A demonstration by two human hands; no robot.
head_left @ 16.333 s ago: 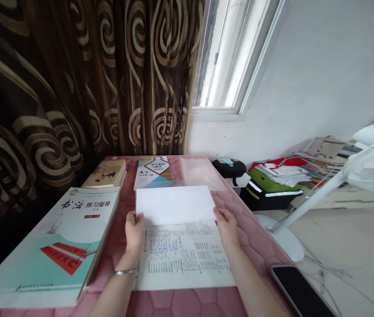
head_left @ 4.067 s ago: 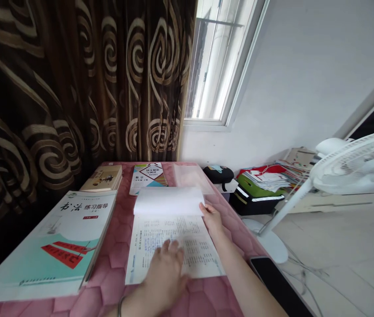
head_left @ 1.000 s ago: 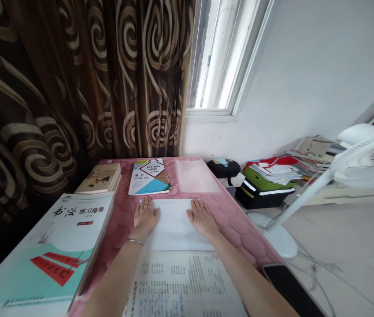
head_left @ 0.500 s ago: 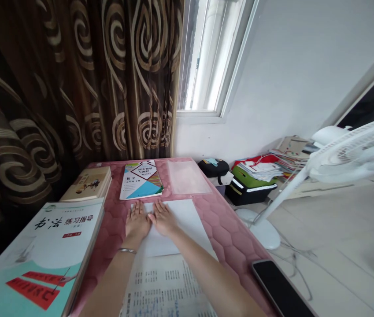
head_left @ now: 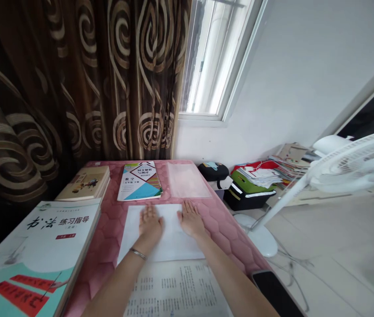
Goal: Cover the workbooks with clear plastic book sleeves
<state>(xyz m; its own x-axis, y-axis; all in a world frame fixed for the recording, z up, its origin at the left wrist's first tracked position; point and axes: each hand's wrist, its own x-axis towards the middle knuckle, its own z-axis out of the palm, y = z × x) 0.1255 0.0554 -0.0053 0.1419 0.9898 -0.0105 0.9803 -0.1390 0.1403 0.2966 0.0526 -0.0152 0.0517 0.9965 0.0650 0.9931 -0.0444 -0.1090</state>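
Left hand [head_left: 151, 224] and right hand [head_left: 192, 221] are lying palm-down on the white sheet [head_left: 170, 246]; fingers are reaching straight out, slightly parted, gripping nothing. Left fingertips are blurring. Sheet is sitting under both hands, printed page [head_left: 176, 281] nearer the body, under the forearms; can't tell if the two are joined. Looks like smoothing is the step. For a good result: keep palms level, load even, strokes running from mid-sheet out to the edges, no dragging on the page; padded cover [head_left: 229, 237] is probably giving underneath, so go light. Vs half a second ago: hands are no longer meeting thumb to thumb at the left; right is now sitting near the right edge, left is leaving the sheet's left strip showing. Math book [head_left: 140, 182] and clear film [head_left: 188, 182] are staying put beyond the fingers.
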